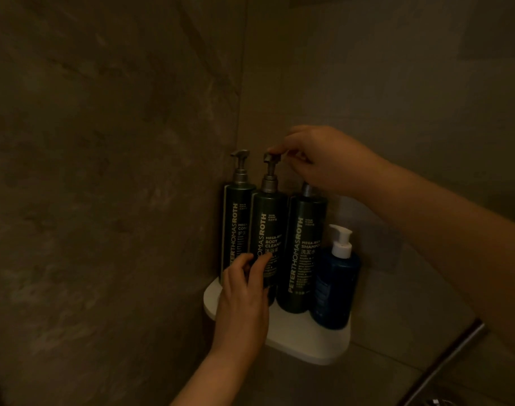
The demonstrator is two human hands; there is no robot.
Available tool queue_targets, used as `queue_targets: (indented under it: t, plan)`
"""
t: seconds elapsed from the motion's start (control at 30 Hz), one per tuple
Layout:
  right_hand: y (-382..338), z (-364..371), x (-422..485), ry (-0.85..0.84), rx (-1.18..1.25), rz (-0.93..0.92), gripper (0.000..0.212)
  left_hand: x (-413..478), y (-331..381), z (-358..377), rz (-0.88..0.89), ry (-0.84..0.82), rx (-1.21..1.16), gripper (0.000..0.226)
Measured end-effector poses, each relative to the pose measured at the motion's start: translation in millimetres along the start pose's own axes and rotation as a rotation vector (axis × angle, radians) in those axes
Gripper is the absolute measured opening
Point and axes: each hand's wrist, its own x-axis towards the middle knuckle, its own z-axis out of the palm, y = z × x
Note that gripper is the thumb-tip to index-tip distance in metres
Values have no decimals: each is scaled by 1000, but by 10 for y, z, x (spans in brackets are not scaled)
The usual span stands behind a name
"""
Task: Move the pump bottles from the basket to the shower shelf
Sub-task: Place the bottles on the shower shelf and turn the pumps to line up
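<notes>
Shelf [309, 344] | right hand [332, 162] fingers pinch middle bottle [268, 230] pump | left hand [244, 300] fingers loosely touch body

There is a single view, taken from a wide-angle camera worn on the person's head, and it faces forward and slightly down into the corner where two tiled walls meet. It sits close in, near enough that the white corner shelf [306, 344] fills the lower middle and both forearms reach in from the bottom and right edges. The wide lens bends the wall lines toward the picture's edges, and the light is dim.
</notes>
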Motion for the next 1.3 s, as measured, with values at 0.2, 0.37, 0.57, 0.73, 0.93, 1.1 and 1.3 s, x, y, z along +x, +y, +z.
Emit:
queue_targets:
  t: [0.2, 0.37, 0.57, 0.73, 0.93, 1.1, 1.3]
  plan:
    - [42, 30, 97, -47, -37, 18, 37, 79, -48, 74, -10, -26, -41, 77]
    - [70, 30, 108, -59, -43, 50, 37, 120, -33, 106, -13, -34, -51, 77]
    - [99, 26, 106, -68, -9, 80, 39, 143, -31, 137, -23, -32, -63, 76]
    - [125, -29, 73, -84, 105, 140, 34, 116, -51, 121, -19, -26, -84, 76]
    - [289, -154, -55, -49, 151, 214, 25, 31, -31, 107, -59, -44, -159, 64]
    - [354, -172, -150, -84, 147, 191, 25, 24, 92, 43, -35, -48, -222, 54]
    - [356, -187, -217, -118, 130, 126, 40, 3, 185, 32, -61, -110, -289, 53]
